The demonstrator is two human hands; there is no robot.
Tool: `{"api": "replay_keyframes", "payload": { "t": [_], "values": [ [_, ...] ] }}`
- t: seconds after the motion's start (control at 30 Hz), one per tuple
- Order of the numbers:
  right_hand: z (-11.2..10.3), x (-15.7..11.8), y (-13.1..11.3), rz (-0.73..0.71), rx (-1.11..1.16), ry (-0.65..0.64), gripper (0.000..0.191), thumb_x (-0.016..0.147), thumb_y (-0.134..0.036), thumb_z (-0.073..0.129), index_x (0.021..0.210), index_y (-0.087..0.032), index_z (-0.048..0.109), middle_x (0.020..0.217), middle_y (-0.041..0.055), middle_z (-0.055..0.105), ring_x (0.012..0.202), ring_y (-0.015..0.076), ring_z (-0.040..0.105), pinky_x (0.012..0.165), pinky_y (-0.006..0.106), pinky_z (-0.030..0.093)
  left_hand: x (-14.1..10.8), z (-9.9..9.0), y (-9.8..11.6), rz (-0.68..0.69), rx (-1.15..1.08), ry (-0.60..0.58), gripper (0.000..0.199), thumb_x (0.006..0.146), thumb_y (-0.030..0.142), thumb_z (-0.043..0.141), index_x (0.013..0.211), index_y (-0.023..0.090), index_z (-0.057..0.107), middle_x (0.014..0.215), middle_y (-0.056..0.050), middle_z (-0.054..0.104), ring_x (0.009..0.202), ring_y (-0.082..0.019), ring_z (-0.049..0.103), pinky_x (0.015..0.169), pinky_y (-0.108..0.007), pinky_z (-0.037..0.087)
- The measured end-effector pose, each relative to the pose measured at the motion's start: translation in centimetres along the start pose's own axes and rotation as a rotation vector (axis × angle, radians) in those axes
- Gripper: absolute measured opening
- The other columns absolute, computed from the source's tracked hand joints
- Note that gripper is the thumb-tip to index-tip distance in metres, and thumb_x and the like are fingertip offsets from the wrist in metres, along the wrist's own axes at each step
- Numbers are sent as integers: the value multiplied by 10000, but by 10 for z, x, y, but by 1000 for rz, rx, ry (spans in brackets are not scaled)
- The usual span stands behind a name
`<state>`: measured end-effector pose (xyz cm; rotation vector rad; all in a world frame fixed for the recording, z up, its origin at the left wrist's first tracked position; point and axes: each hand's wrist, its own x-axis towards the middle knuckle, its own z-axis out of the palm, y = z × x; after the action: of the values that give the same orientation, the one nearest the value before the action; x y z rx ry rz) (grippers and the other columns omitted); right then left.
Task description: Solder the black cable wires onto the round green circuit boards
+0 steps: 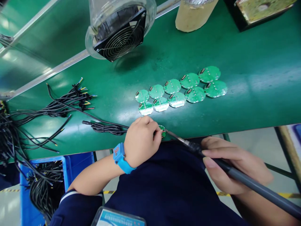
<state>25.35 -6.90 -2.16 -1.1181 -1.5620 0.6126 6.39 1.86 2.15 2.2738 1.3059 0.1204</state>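
My left hand point(143, 138), with a blue wrist strap point(122, 158), is closed at the table's front edge over the end of a coiled black cable point(105, 128). Its fingertips pinch at a small green circuit board point(162, 131), mostly hidden behind the hand. My right hand point(231, 163) is wrapped round a dark soldering iron point(254, 185), whose metal tip reaches the small board beside my left fingertips. Behind, two rows of round green boards point(172, 86) lie flat on the green table point(246, 103).
Black cables point(63, 102) lie in bundles on the left. A blue bin point(64, 175) of cables stands below them. A fan point(123, 40) in a clear housing, a tan container point(194, 15) and a sponge tray point(261, 11) are at the back.
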Motion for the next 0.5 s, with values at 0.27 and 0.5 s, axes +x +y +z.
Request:
{"api": "replay_keyframes", "payload": {
  "t": [0.27,0.5],
  "values": [
    [-2,1,1,11,23,-17,277,700,-56,536,933,-204,555,661,14,532,598,148,542,548,348,497,4,-3,4,-26,67,-68,157,815,156,498,724,140,624,790,-54,549,754,-168,522,697,-302,446],
    [-10,-7,7,122,81,284,21,776,-209,580,759,-215,569,627,22,515,559,152,539,570,386,494,7,-5,4,-28,75,-107,172,832,187,493,722,147,619,793,-58,541,774,-174,527,727,-308,448]
  ]
}}
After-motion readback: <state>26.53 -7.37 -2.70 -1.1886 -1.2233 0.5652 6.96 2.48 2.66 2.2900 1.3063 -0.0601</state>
